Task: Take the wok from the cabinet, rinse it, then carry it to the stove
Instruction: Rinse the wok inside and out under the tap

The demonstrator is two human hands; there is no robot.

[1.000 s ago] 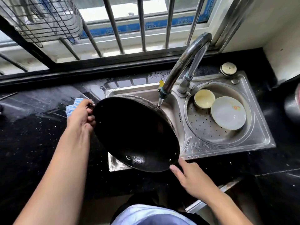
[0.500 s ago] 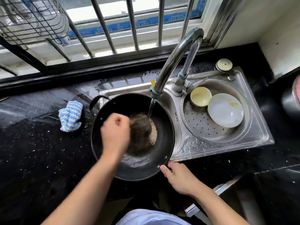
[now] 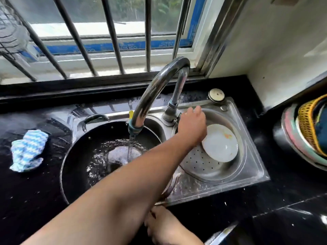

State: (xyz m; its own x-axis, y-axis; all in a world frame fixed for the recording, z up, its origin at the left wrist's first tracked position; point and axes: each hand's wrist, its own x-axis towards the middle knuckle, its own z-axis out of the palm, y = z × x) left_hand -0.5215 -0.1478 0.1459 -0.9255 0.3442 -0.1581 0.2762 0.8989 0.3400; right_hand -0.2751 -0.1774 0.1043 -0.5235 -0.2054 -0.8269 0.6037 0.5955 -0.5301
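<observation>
the left hand (image 3: 192, 125) has left the wok (image 3: 99, 156) and now reaches past the faucet (image 3: 155, 92) to its base, fingers curled there, likely at the tap lever, so rinsing is probably ending. the wok sits in the sink basin under the faucet, water pooling. the right hand (image 3: 166, 225) rests at its near rim, grip hidden.

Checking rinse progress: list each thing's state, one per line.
faucet: running into wok
wok: in sink, holding water
left hand: at faucet base, grip hidden
right hand: at sink's front edge
white plate: in right basin
blue cloth: crumpled on counter
</observation>
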